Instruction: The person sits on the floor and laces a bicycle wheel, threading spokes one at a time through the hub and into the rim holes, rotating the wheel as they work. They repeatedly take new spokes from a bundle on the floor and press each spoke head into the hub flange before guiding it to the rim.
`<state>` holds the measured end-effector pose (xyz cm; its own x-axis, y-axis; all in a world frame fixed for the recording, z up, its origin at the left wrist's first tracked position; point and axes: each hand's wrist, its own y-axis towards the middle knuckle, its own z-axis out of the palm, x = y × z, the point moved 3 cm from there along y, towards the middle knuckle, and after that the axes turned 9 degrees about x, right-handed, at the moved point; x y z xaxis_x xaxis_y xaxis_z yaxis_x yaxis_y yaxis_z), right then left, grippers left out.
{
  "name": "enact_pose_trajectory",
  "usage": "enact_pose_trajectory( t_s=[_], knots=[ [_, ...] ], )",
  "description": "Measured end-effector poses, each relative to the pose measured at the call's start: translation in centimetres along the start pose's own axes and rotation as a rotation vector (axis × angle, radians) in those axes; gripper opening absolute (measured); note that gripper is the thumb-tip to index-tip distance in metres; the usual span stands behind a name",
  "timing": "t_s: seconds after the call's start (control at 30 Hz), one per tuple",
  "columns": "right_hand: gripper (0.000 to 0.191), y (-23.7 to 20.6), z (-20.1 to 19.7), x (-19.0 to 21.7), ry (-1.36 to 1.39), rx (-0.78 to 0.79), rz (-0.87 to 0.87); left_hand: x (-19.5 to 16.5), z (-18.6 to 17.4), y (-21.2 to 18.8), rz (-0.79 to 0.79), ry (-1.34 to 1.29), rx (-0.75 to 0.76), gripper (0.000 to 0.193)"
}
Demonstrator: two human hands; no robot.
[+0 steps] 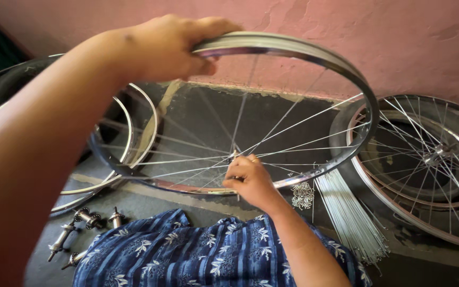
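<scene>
A shiny metal bicycle rim (pixel 346 69) with thin spokes stands tilted in front of me. My left hand (pixel 168 48) grips its top edge, fingers curled over the rim. At the middle of the wheel, my right hand (pixel 248 178) pinches something small at the hub (pixel 233 157), where the spokes meet; the fingers hide most of the hub. My lap, in blue leaf-patterned cloth (pixel 187 255), lies below the wheel.
A finished wheel with tyre (pixel 426 159) lies on the floor at right. Bare rims (pixel 134 133) lean at left. A bundle of loose spokes (pixel 351 218) and a pile of small nipples (pixel 303 195) lie on the floor. Several hubs (pixel 83 228) rest bottom left. A pink wall stands behind.
</scene>
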<state>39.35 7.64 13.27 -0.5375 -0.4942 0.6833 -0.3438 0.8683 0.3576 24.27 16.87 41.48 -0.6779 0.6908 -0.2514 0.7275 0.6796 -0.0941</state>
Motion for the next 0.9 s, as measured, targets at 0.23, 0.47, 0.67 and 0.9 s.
enact_pose_trajectory(
  t_s=[0.23, 0.47, 0.67, 0.9],
  knots=[
    [0.007, 0.2, -1.1, -4.2, 0.676, -0.042, 0.147, -0.3, -0.8, 5.1, 0.082, -0.201, 0.022, 0.066],
    [0.021, -0.4, -2.3, -5.5, 0.918, -0.202, 0.048, -1.8, 0.1, 6.9, -0.033, -0.126, -0.055, 0.06],
    [0.026, -1.1, -4.0, -4.9, 0.966, -0.314, -0.156, -3.9, 0.3, 7.5, -0.041, 0.002, -0.155, 0.059],
    [0.03, -1.3, -5.8, -5.6, 1.112, -0.357, -0.232, -5.0, 0.2, 8.4, 0.026, 0.004, -0.155, 0.054]
  ],
)
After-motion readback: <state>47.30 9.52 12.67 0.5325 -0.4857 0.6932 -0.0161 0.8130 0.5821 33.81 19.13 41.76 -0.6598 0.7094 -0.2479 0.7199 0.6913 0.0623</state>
